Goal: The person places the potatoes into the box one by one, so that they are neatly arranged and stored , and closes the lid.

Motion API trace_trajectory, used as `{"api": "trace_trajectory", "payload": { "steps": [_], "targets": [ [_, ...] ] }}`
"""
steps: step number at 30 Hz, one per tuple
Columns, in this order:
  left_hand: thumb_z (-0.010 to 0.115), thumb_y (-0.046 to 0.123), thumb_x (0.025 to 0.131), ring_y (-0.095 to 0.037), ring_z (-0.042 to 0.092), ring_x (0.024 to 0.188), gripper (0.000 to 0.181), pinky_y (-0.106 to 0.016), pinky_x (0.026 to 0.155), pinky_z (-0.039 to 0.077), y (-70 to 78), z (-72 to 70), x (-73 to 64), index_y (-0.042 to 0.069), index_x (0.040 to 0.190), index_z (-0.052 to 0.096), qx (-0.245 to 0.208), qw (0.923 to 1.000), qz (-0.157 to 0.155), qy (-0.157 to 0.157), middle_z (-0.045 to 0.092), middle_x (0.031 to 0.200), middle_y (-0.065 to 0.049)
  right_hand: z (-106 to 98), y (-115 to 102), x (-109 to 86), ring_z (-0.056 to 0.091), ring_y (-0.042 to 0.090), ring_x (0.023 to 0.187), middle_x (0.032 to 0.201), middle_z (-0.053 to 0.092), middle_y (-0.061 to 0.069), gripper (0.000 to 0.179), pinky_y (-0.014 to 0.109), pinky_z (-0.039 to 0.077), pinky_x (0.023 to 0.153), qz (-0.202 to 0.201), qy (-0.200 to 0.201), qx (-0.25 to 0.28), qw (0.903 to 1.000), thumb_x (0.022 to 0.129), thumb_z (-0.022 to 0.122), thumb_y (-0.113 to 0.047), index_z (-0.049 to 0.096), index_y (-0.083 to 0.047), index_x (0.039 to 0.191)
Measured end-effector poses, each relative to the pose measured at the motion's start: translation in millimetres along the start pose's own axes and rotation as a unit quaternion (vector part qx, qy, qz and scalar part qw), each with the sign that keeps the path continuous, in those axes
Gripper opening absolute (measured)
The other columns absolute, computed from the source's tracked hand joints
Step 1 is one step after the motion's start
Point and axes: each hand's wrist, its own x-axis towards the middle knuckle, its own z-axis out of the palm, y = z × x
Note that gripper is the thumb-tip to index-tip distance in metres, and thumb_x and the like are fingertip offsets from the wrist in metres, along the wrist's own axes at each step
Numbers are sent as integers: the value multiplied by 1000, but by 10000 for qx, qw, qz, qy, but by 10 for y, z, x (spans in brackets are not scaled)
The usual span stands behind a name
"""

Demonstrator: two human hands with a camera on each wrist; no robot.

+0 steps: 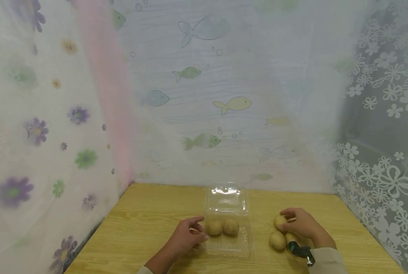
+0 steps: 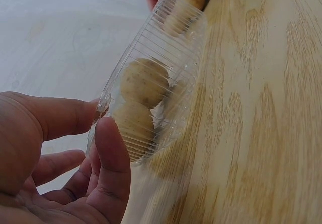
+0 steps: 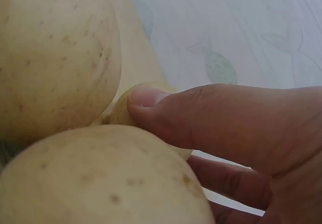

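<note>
A clear plastic clamshell container (image 1: 228, 243) lies with its lid raised at the back. Two potatoes (image 1: 230, 227) sit side by side in its base. My left hand (image 1: 189, 235) is at the container's left edge; in the left wrist view its thumb and a finger (image 2: 112, 148) pinch the rim. To the right, my right hand (image 1: 301, 224) grips a potato (image 1: 279, 222) between thumb and fingers. The right wrist view shows the thumb (image 3: 166, 110) pressed on that potato, partly hidden behind two nearer potatoes (image 3: 105, 178). In the head view, these lie close to the hand (image 1: 277, 241).
The wooden table (image 1: 139, 213) carries everything. A fish-patterned curtain (image 1: 238, 160) hangs behind its far edge, with flowered curtains (image 1: 36, 160) at both sides. A dark wrist camera (image 1: 301, 251) on the right arm covers part of one potato.
</note>
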Motion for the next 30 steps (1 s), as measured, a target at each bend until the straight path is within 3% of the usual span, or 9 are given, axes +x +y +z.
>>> {"api": "trace_trajectory", "payload": {
  "steps": [24, 30],
  "targets": [
    [79, 7, 90, -20, 70, 88, 72, -34, 66, 64, 3, -15, 9, -2, 153, 46, 17, 10000, -7, -55, 57, 113, -17, 3, -10, 5, 68, 32, 107, 121, 71, 16, 57, 49, 60, 86, 135, 100, -222, 9996, 83, 87, -24, 67, -1, 131],
    [78, 6, 90, -20, 71, 87, 72, -36, 65, 63, -3, -12, 1, -3, 153, 45, -14, 10000, 32, -72, 57, 114, -18, 8, -26, 4, 70, 29, 104, 121, 71, 17, 58, 46, 61, 83, 203, 146, -72, 9997, 84, 85, -23, 65, 0, 134]
  ]
}}
